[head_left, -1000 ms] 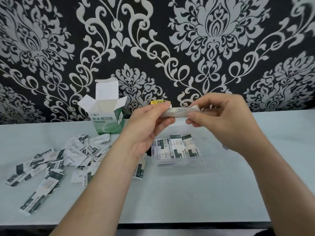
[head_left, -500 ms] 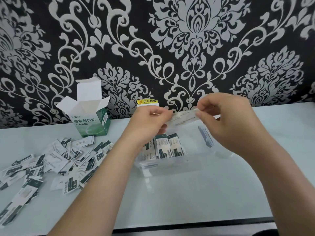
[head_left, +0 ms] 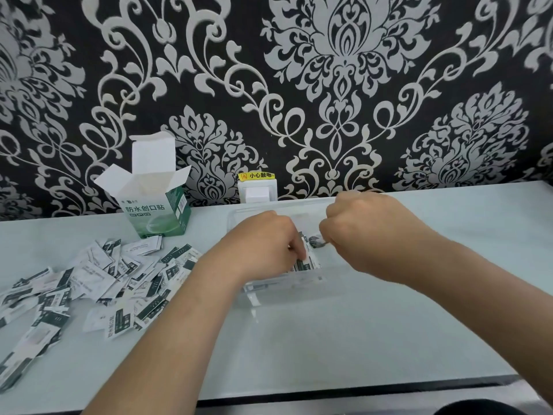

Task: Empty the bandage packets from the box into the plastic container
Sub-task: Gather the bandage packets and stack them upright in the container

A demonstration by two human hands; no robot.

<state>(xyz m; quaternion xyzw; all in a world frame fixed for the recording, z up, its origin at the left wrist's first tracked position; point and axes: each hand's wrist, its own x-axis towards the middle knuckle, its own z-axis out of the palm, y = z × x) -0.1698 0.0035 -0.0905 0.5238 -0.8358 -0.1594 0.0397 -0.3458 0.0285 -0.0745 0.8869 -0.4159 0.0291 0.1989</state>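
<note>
A clear plastic container (head_left: 338, 265) sits on the table in front of me with a row of white-and-dark bandage packets (head_left: 305, 263) standing inside. Both hands are lowered into it. My left hand (head_left: 263, 244) pinches the packets from the left, fingers curled on them. My right hand (head_left: 368, 232) is closed at the container's right part, fingertips on a packet edge (head_left: 315, 241); what it holds is mostly hidden. The green-and-white box (head_left: 155, 205) stands open at the back left. A loose heap of packets (head_left: 98, 277) lies on the table to the left.
A white wall socket with a yellow warning label (head_left: 257, 187) sits on the patterned wall just behind the container. The pale table's front edge (head_left: 329, 393) runs along the bottom of the view.
Both hands have dropped from chest height, where they held one packet between them, down into the container. The view has shifted slightly.
</note>
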